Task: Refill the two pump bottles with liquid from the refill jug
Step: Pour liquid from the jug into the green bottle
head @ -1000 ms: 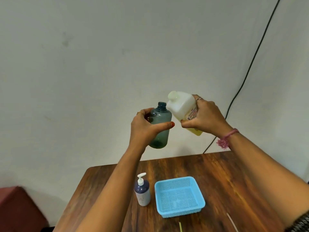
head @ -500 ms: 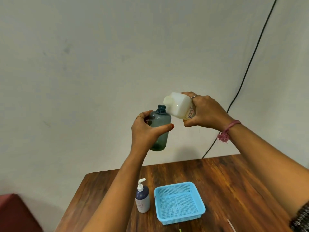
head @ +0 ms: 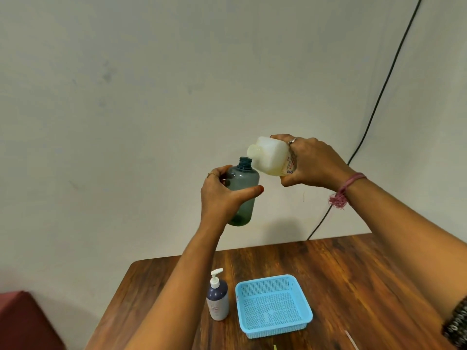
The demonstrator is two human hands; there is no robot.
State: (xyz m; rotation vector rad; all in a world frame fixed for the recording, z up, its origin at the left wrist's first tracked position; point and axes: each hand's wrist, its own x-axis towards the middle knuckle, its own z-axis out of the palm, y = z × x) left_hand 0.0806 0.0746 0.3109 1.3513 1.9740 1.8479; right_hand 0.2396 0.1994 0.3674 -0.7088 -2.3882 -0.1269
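Note:
My left hand (head: 222, 195) grips a translucent grey-green bottle (head: 243, 180) upright in the air, its neck open with no pump on it. My right hand (head: 313, 164) grips the white refill jug (head: 271, 157), tipped to the left so its spout sits just above and right of the bottle's open neck. Yellowish liquid shows in the jug's lower side. No stream of liquid is visible. A second pump bottle (head: 217, 299), dark blue with a white pump, stands on the wooden table (head: 353, 274) below.
A light blue mesh basket (head: 274, 305) sits on the table right of the standing pump bottle. A black cable (head: 379, 97) runs down the wall at right. A dark red seat (head: 22, 322) is at lower left.
The jug has tilted further to the left and its spout has come down closer to the bottle's neck. Both hands have lowered slightly in view.

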